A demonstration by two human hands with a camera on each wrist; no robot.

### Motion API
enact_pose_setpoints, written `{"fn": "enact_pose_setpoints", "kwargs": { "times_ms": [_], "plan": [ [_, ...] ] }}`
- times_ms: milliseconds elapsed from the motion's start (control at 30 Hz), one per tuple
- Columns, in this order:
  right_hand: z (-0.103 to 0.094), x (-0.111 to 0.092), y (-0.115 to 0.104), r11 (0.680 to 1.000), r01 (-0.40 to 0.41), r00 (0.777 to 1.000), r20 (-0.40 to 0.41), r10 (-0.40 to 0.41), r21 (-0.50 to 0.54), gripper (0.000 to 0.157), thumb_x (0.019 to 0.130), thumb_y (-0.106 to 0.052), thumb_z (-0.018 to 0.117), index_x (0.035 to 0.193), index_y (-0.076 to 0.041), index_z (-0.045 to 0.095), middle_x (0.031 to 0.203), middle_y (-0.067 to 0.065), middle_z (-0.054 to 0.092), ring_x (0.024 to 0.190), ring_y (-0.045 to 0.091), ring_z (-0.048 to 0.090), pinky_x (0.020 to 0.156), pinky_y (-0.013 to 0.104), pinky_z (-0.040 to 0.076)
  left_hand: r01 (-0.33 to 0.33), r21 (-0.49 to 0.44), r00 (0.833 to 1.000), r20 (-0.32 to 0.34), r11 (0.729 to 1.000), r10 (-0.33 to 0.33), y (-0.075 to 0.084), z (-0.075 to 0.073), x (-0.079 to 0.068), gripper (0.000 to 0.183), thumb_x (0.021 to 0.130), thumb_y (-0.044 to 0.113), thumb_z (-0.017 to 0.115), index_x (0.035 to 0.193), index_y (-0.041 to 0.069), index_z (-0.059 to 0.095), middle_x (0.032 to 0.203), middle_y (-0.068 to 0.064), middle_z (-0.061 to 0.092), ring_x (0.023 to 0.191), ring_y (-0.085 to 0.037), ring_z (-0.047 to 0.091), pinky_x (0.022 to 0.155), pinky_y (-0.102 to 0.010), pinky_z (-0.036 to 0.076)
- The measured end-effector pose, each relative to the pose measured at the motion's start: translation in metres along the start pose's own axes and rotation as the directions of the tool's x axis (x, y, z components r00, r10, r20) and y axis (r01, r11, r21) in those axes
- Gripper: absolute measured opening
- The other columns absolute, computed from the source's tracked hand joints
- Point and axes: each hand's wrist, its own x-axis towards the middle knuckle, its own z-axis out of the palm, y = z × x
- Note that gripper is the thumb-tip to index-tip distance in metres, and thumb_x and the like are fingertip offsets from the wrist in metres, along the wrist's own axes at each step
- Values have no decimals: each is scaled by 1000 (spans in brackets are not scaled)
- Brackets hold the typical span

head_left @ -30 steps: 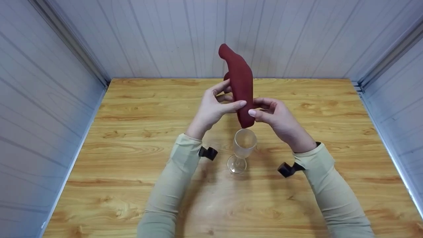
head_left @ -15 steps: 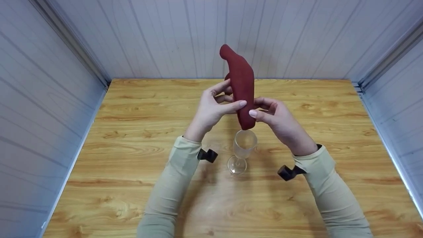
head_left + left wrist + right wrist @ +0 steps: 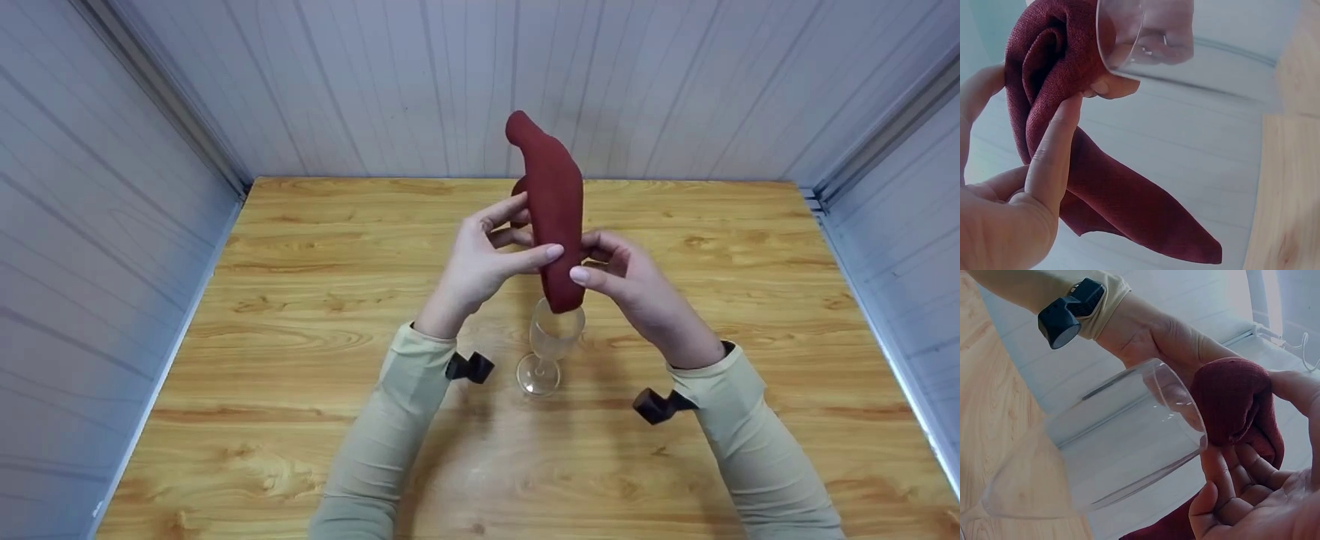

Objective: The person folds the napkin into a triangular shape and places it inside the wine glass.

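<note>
A dark red cloth napkin [image 3: 556,202], rolled up with a bent tip at its top, stands in the air between my two hands. From the left, my left hand [image 3: 476,262] holds it with the thumb across the front and fingers behind. My right hand [image 3: 634,289] pinches its lower part from the right. Below is an upright clear stemmed glass [image 3: 553,343] on the table. The napkin's bottom end overlaps the glass's rim in the head view; in the right wrist view the napkin bundle [image 3: 1227,402] is right at the glass mouth. Whether it has entered, I cannot tell.
The wood-grain table [image 3: 300,390] runs back to a pale panelled wall [image 3: 360,90], with similar walls on both sides. A small black camera [image 3: 471,367] sticks out from the left wrist, another black camera [image 3: 654,406] from the right.
Both hands have come down and slightly right with the napkin, bringing its bottom end from just above the glass to its rim. The glass has stayed in place.
</note>
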Motion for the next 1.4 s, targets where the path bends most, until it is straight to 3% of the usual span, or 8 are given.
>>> {"fn": "enact_pose_setpoints", "kwargs": {
  "times_ms": [300, 500, 633, 833, 1133, 1400],
  "plan": [
    [0, -8, 11, 999, -21, 998, 62, 19, 33, 28, 88, -8, 65, 114, -3, 56, 108, 15, 58, 102, 25, 57, 89, 36, 47, -21, 79, 1000, 13, 997, 20, -10, -2, -8, 66, 73, -1, 80, 134, 3, 53, 107, -12, 61, 81, -23, 65, 71, -36, 56],
    [-1, -11, 15, 997, -30, 994, 108, 22, 71, 33, 88, -7, 68, 117, -1, 53, 114, 19, 50, 101, 34, 60, 84, 37, 52, -43, 142, 999, 24, 989, 40, -15, -3, -12, 72, 73, -2, 80, 137, 1, 49, 110, -11, 60, 84, -23, 64, 72, -30, 53],
    [-2, -13, 16, 996, -37, 991, 128, 27, 77, 36, 87, -4, 68, 119, 0, 51, 117, 20, 48, 101, 36, 60, 83, 37, 53, -48, 160, 998, 40, 986, 42, -15, -2, -16, 74, 73, -1, 81, 139, 3, 48, 113, -11, 59, 87, -25, 63, 70, -32, 55],
    [-3, -16, 17, 997, -44, 989, 145, 34, 63, 41, 85, 1, 69, 121, -1, 49, 117, 19, 50, 106, 35, 59, 82, 38, 53, -53, 113, 997, 69, 992, 45, -19, -1, -21, 75, 73, 0, 81, 140, 5, 47, 116, -13, 57, 90, -27, 63, 74, -43, 56],
    [-2, -16, 19, 999, -42, 984, 171, 37, 26, 43, 84, 3, 69, 121, -1, 48, 119, 20, 49, 110, 36, 55, 86, 39, 51, -48, 88, 998, 43, 995, 45, -24, 0, -29, 76, 73, -5, 79, 141, 4, 46, 116, -15, 56, 80, -26, 65, 76, -43, 56],
    [-3, -17, 22, 997, -52, 977, 209, 40, 50, 67, 83, 7, 69, 141, -2, 36, 137, 25, 40, 120, 38, 48, 95, 42, 46, -79, 128, 995, 62, 989, 72, -27, 2, -34, 79, 72, -4, 80, 142, 2, 43, 120, -14, 55, 82, -24, 66, 80, -42, 55]
  ]
}}
